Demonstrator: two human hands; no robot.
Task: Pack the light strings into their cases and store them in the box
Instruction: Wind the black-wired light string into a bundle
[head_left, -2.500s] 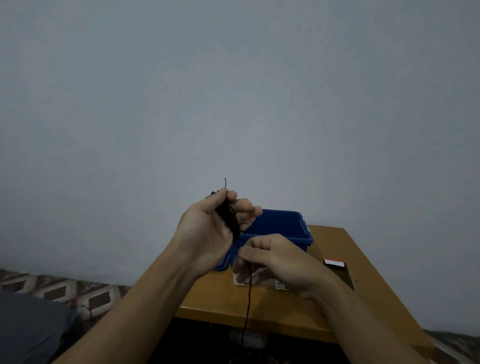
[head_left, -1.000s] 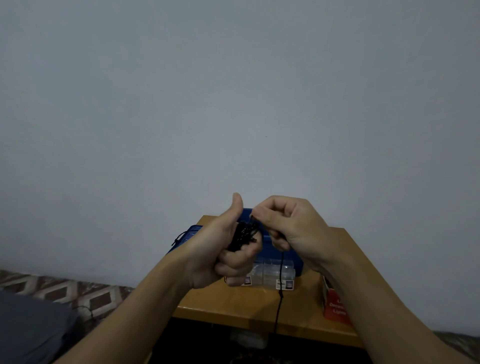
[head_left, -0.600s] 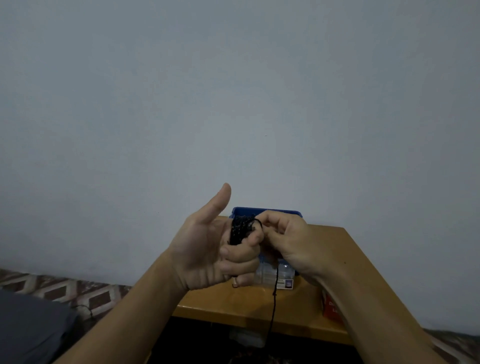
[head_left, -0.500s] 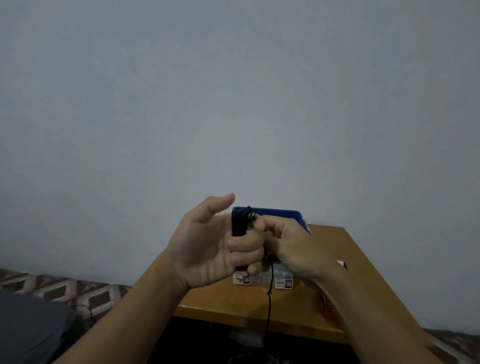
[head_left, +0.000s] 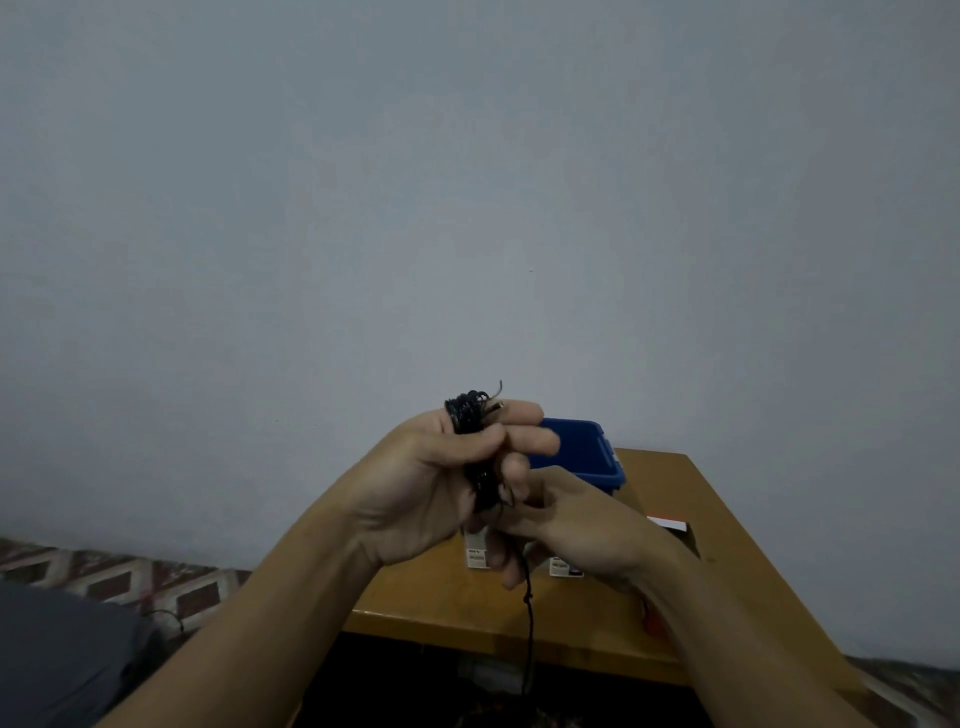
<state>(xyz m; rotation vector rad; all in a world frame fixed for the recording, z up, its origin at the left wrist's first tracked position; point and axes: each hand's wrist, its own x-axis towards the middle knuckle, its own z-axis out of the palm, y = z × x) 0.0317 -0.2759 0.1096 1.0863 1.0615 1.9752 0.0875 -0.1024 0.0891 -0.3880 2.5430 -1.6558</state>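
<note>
The black light string (head_left: 466, 411) is wound into a tight bundle in my left hand (head_left: 415, 483), thumb and fingers clamped round it, raised in front of the grey wall (head_left: 467, 208). My right hand (head_left: 576, 525) sits just below, fingers curled on the loose strand that drops past the near edge of the wooden table (head_left: 441, 608). Both hands hide most of the clear cases (head_left: 475, 552); only labelled ends show. The blue box (head_left: 587, 457) stands farther back, partly behind my fingers. A red and white carton (head_left: 670, 522) lies to the right, and patterned floor tiles (head_left: 104, 577) show at left.
</note>
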